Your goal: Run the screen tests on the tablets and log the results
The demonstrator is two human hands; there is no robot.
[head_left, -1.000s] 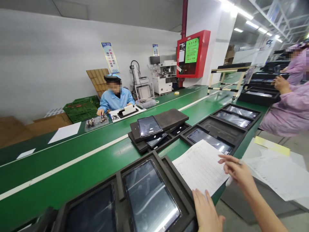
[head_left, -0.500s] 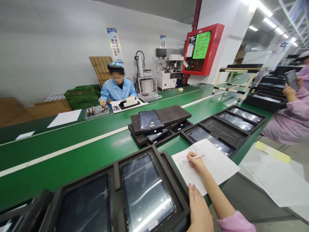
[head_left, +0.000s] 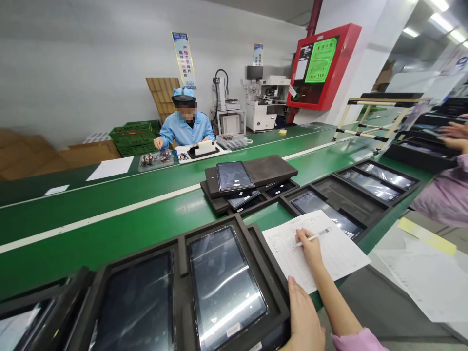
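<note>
pen gripped between closed fingers of the right hand, held over the gridded paper sheet; long axis slanting across the sheet, writing end to the lower left, other end to the upper right. cannot tell whether the tip meets the paper. right hand nearer to the pen, left hand lower down, nearer to the wearer: open, fingers straight and together, set against the right edge of the near foam tray, just beside the sheet's lower left edge. too hidden there to tell whether also pressing on the paper. sheet forward of the left hand, right of the near foam tray, partly over the far foam tray.

counted outward: one pen; one gridded sheet; two hands; two tablet screens in the near foam tray; three more in the far foam tray; three visible at the tray stack beyond, one on top. at right, one yellow strip on loose papers, number unclear. across the green bench, one co-worker in blue; at right, one pink sleeve.
</note>
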